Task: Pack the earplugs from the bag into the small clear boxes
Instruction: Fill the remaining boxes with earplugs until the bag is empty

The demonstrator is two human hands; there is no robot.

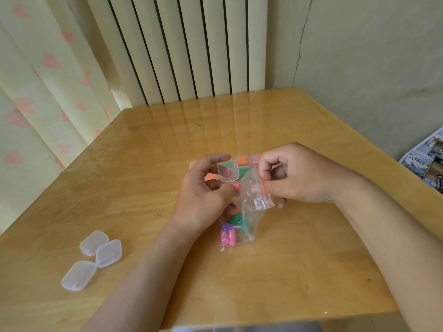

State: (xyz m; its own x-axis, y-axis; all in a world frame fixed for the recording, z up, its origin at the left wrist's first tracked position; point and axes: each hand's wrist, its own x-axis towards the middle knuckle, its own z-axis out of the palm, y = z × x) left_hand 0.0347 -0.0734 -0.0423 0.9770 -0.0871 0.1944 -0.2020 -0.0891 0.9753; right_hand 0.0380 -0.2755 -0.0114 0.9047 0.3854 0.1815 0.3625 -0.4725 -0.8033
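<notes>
Small clear square plastic box (228, 172): held open between the fingers and thumb of the left hand (203, 190), above the wooden table (143, 188). Clear zip bag with red seal strip (249, 207), holding pink, green and purple foam earplugs (231, 230): top edge pinched shut-fingered by the right hand (294, 173). Three closed clear boxes (92, 258): grouped at the table's left, well apart.

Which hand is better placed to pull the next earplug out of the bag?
Right hand: it already pinches the bag at its mouth. The left hand is occupied holding a small clear box.
</notes>
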